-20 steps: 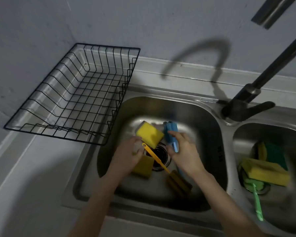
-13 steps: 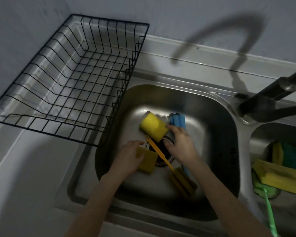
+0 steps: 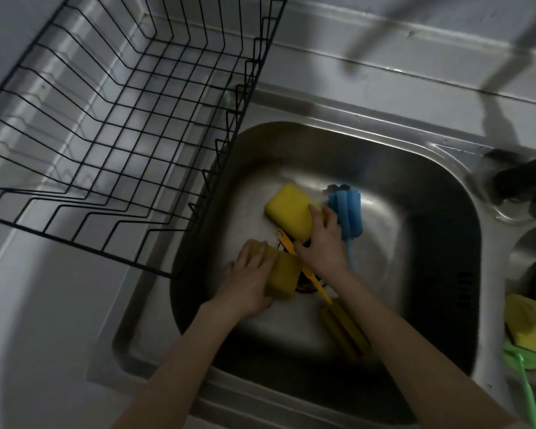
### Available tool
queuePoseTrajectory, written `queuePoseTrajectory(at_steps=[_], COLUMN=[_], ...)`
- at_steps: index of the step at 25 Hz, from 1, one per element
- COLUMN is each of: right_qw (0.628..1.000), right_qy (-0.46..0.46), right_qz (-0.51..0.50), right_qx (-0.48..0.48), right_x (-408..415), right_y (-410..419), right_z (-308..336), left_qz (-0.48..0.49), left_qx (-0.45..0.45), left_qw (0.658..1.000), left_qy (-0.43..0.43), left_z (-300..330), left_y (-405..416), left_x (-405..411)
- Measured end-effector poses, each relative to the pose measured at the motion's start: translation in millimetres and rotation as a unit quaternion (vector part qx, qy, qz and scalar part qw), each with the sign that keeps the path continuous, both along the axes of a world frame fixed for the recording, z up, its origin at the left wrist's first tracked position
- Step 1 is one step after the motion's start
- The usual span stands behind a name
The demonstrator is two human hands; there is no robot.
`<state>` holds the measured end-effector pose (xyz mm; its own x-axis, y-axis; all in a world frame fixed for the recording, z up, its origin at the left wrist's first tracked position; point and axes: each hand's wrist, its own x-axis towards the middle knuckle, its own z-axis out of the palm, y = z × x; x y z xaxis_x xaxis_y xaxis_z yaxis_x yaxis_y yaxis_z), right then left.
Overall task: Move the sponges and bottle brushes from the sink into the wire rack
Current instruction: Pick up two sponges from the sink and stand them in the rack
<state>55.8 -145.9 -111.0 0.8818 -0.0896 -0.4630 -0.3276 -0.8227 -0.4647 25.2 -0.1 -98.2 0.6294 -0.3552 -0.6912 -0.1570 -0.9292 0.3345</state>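
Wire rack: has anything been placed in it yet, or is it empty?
Empty. Only bare counter shows through the wire rack; both yellow sponges remain in the sink.

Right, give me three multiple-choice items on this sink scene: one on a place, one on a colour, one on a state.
1. Where does the wire rack stand?
A. On the counter left of the sink
B. Inside the basin
C. Hung on the wall

2. What colour is the foam-headed brush beside the right hand?
A. Red
B. Blue
C. White

3. What is the left hand doing?
A. Resting on the counter
B. Reaching into the rack
C. Gripping a dark yellow sponge

Answers: 1 A, the rack's corner just overhangs the basin's left rim; 2 B, its ribbed foam is blue; 3 C, fingers wrap the sponge by the drain.
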Motion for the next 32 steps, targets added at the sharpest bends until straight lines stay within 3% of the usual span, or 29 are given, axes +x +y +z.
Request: queuePoseTrajectory(at_steps=[10,16,24,32], right_qw=[0.997,0.989,0.954,0.912], right_qy=[-0.070,-0.068,-0.096,-0.178], right_qz=[-0.032,-0.096,-0.219,-0.284], right_qx=[0.007,0.091,0.179,0.237], right_x=[1.4,-1.3,-18.4,-56.5], right_y=[-0.4,-3.2,-19.9,-28.7], right_z=[-7.4,16.4,83.9,136.3], left_qz=[0.017,0.053,0.138,0.215], left_qx=[0.007,0.003,-0.101,-0.199], left_qw=[0.998,0.996,0.975,0.927], left_qy=[-0.053,-0.072,-0.141,-0.235], left_z=[-3.7,11.0,48.6,102.3], left_y=[-7.9,-9.2,-9.3,-19.1], left_x=[8.4,6.4,-8.5,-32.1])
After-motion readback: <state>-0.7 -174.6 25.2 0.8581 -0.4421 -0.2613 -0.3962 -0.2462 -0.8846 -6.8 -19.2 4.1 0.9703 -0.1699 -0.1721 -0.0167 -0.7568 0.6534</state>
